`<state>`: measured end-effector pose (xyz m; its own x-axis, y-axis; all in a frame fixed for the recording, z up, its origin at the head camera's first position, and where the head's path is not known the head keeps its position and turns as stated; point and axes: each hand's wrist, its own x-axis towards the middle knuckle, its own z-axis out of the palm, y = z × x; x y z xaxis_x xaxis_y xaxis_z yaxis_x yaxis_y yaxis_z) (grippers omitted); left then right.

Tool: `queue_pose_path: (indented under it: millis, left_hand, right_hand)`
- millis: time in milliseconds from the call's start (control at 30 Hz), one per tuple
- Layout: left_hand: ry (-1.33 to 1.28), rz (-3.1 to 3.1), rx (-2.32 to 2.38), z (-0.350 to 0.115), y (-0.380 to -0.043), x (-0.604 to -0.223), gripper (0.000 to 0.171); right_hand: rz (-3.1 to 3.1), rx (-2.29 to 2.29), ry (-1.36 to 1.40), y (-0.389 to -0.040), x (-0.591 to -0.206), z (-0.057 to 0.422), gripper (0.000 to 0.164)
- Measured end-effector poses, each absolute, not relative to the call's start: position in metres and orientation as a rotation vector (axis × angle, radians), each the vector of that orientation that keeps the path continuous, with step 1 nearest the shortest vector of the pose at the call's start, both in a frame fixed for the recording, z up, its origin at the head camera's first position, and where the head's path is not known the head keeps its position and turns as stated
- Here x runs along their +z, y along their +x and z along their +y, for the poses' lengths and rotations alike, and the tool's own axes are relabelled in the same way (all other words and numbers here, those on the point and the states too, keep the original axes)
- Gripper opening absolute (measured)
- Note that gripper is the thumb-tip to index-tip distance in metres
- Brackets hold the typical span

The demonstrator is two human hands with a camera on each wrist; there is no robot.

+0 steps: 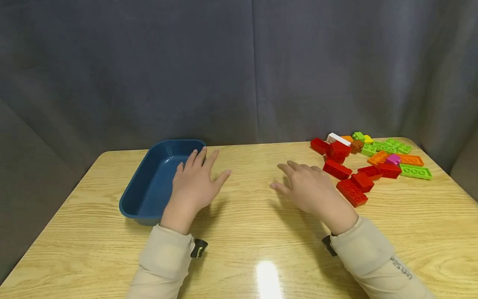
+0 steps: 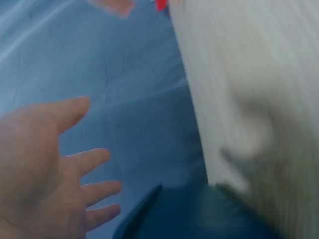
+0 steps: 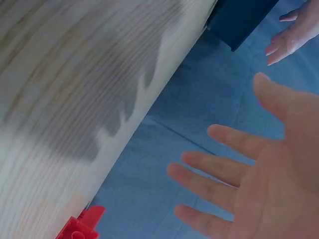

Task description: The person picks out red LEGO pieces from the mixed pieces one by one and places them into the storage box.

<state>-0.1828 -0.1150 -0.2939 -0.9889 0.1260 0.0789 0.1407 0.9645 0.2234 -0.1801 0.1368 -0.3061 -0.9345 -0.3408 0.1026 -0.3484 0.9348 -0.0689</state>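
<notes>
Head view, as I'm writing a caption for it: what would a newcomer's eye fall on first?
Likely the bright toy bricks, mostly red and green, on the right side of the table. Next, the dark blue bin at the left, partly hidden by the left hand; the right hand hovers nearer the bricks.

Staged recording area, laboratory-like in character; the kind of building cannot be determined. A plain dark grey cloth backdrop (image 1: 186,74) hangs behind the far edge of the wood-grained bench (image 1: 239,232) and flanks its left and right edges; black strap fittings (image 1: 199,248) show beside both cuffs (image 1: 169,243).
</notes>
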Motion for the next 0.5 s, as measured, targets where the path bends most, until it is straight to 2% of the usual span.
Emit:
queue_pose_path:
  millis: [500]
  left_hand:
    - [-0.022, -3.104, -0.46, -0.175, -0.185, -0.277, 0.065]
  right_hand:
    - [-2.985, 0.096, 0.58, -0.175, -0.312, 0.133, 0.059]
